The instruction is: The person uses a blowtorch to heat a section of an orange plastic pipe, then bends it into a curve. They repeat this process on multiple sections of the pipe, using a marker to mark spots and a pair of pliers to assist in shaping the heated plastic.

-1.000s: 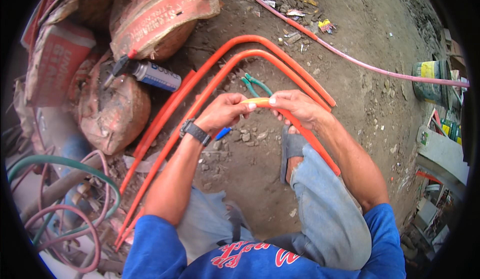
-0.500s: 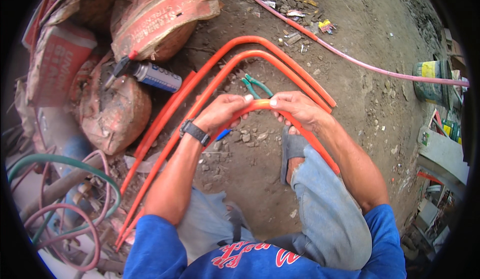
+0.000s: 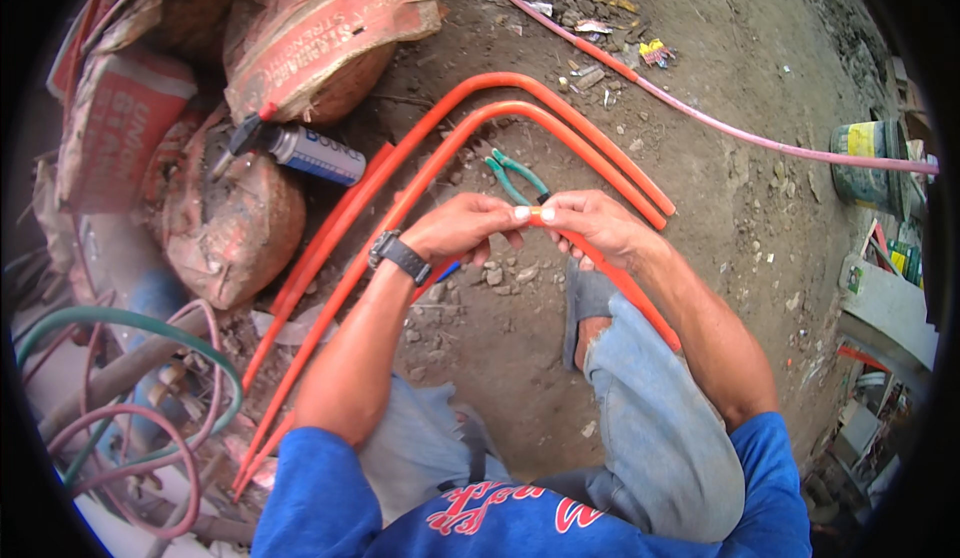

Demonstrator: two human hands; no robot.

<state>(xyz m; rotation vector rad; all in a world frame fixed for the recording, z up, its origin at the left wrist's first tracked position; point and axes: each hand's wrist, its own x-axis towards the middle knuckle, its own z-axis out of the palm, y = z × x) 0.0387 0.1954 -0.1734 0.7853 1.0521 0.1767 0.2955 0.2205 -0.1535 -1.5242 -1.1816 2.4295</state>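
Observation:
My left hand (image 3: 462,226) and my right hand (image 3: 598,224) are closed on a bent orange plastic pipe (image 3: 640,300), thumbs almost touching at its bend. One side of the pipe runs down past my right forearm toward my knee; the other is mostly hidden behind my left hand and arm. Just beyond my hands, green-handled pliers (image 3: 512,171) lie on the dirt. Two similar bent orange pipes (image 3: 470,116) rest around the pliers, their long legs reaching to the lower left. A small blue object (image 3: 449,269) shows beside my left wrist, its kind unclear.
Dirty cement sacks (image 3: 330,43) are piled at the upper left, with a spray can (image 3: 315,154) against them. Tangled hoses (image 3: 130,413) lie at lower left. A pink hose (image 3: 720,128) crosses the far ground toward a dark bucket (image 3: 868,170) on the right.
My left hand has slid right along the pipe, so the thumbs are now closer together over the bend. The right hand has barely moved.

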